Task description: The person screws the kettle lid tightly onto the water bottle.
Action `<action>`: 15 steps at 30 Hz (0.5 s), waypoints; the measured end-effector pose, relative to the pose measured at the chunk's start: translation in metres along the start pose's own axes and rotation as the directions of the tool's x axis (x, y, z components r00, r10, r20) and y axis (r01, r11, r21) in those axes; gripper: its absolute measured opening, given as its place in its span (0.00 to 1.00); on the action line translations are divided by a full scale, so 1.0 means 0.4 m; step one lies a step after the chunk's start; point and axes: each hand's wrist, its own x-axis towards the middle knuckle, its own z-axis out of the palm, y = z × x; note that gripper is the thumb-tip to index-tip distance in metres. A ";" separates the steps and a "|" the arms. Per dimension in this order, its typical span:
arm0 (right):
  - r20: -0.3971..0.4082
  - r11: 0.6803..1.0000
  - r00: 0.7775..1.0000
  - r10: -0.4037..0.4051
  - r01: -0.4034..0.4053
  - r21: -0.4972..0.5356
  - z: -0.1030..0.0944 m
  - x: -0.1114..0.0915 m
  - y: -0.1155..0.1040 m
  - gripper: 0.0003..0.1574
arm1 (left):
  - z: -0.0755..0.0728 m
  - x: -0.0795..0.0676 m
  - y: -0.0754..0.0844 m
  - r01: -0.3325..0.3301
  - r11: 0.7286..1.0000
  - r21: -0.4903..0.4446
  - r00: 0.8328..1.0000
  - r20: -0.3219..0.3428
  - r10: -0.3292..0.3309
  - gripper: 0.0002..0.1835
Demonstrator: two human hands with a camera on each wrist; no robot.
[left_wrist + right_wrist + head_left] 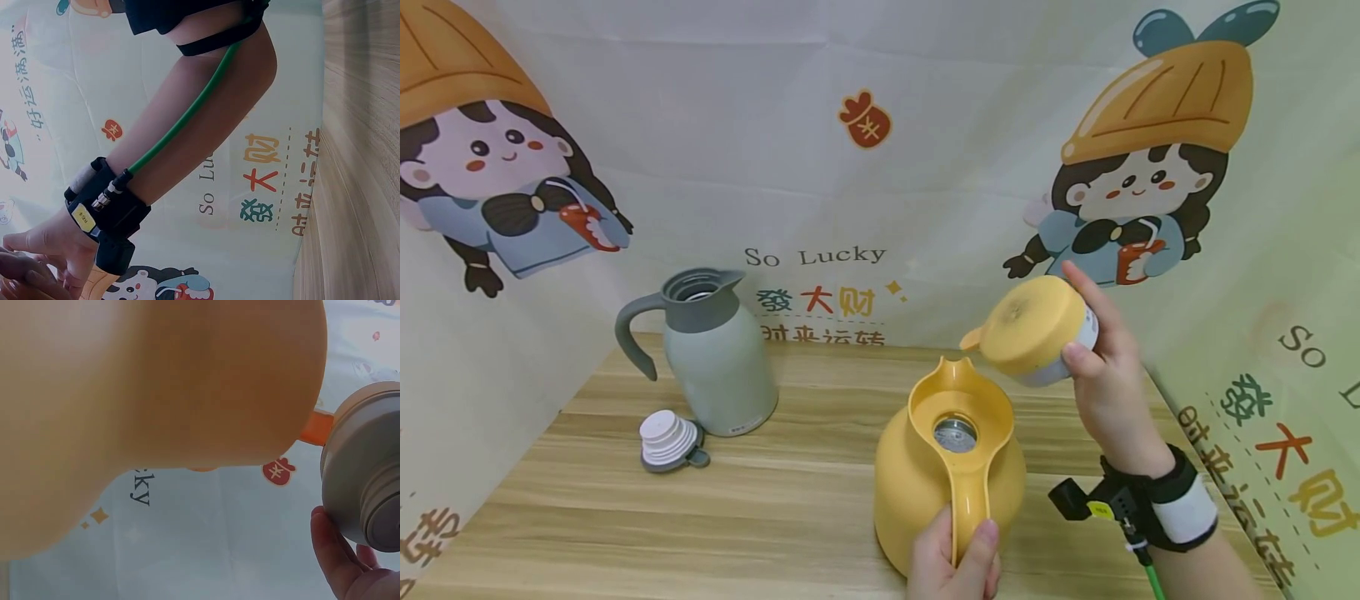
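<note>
My left hand (952, 585) grips the handle of a yellow thermos jug (898, 475), which stands upright on the table with its mouth uncovered. Above and to the right of the spout, my right hand (1111, 387) holds the jug's round yellow lid (1033, 321) tilted, clear of the jug. In the right wrist view, the lid's pale underside and ridged stopper (381, 515) show beside the jug's large body (219, 381). The left wrist view mostly catches my right forearm (181, 131); the grip on the handle is hard to make out there.
On the left stands a grey-green thermos jug (718, 358) with a dark grey collar and handle, its mouth uncovered. Before it lies a grey lid with a white ridged stopper (666, 437) facing up. A printed cloth (805, 167) hangs behind the wooden table (737, 533).
</note>
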 end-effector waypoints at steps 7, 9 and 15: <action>0.019 0.999 1.000 -0.017 0.017 -0.030 0.013 -0.002 0.002 0.34 | -0.002 0.000 0.002 0.007 1.000 0.000 1.000 0.018 -0.007 0.12; 0.027 1.000 0.999 -0.021 0.021 -0.010 0.018 -0.002 0.003 0.34 | -0.002 0.000 0.001 0.005 1.000 0.000 1.000 0.016 -0.005 0.12; 0.012 1.000 1.000 -0.007 0.007 0.010 0.031 -0.004 0.006 0.36 | -0.003 -0.001 0.000 0.009 1.000 0.003 1.000 0.009 -0.010 0.12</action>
